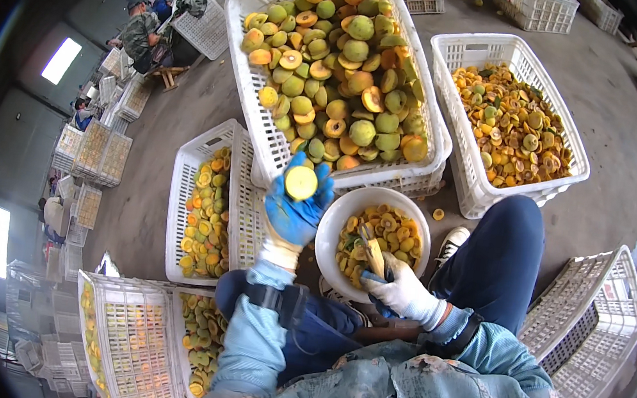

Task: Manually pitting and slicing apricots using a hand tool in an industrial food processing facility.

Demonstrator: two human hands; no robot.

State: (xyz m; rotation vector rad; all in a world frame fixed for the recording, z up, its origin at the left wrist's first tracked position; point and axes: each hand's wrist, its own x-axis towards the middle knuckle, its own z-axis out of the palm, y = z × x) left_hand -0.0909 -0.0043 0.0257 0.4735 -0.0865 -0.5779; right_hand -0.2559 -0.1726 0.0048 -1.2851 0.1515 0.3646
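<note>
My left hand, in a blue-coated glove, holds up a peach half with its pale yellow cut face showing. My fingers curl around it just in front of the big crate's near edge. In a white glove, my right hand grips a pitting knife by its wooden handle, the metal end pointing up and left over the bowl. The white bowl between my feet is partly filled with orange-yellow cut fruit pieces. Ahead stands a large white crate heaped with green and orange peaches, many of them cut.
At the right, another white crate holds small cut scraps. Crates of halves stand left and lower left. An open crate sits by my right knee. One fruit piece lies on the floor. Other people sit among stacked crates, far left.
</note>
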